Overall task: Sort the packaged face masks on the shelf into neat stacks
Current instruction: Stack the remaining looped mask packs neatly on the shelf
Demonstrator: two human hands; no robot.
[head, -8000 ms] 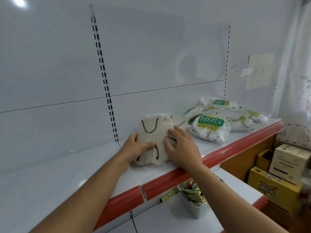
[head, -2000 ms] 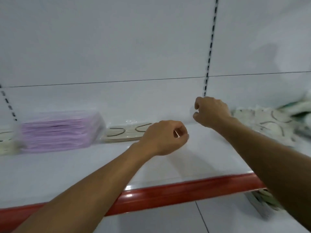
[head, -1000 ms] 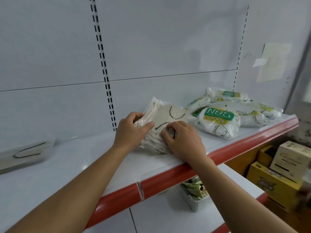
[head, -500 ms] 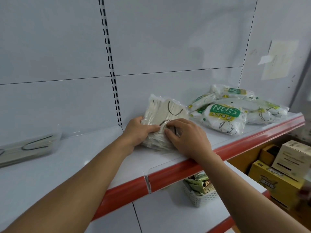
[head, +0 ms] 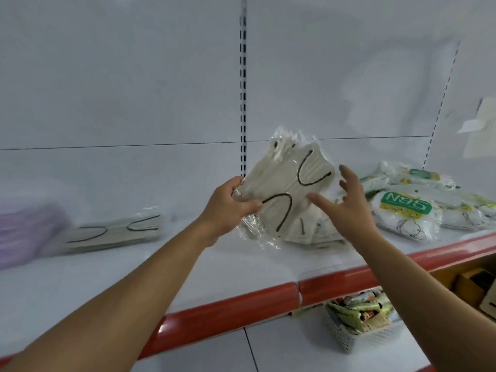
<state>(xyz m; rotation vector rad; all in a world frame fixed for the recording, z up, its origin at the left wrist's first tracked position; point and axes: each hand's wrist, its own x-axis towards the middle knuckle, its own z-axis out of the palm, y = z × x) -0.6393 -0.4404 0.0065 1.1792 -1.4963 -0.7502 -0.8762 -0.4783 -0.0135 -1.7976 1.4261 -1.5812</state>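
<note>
A person's left hand (head: 230, 206) holds a clear-wrapped pack of beige face masks (head: 284, 183) lifted above the white shelf (head: 241, 269), tilted with its upper end toward the back panel; the thumb and curled fingers pinch the pack's lower left edge, where loose plastic hangs down; the right hand (head: 349, 210) hovers just beside the pack's right side, fingers spread and gently bent, thumb reaching toward the pack, though whether it touches cannot be told; beneath the lifted pack, more beige packs (head: 316, 233) lie in a loose heap on the shelf; to the right sits a pile of white N95 packs (head: 405, 213) with green labels; to the left, a flat beige pack (head: 115, 233) lies near a blurred purple pack (head: 18, 229); the shelf has a red front edge (head: 228, 315); on the lower shelf stands a white basket (head: 346, 338) of small tubes.
</note>
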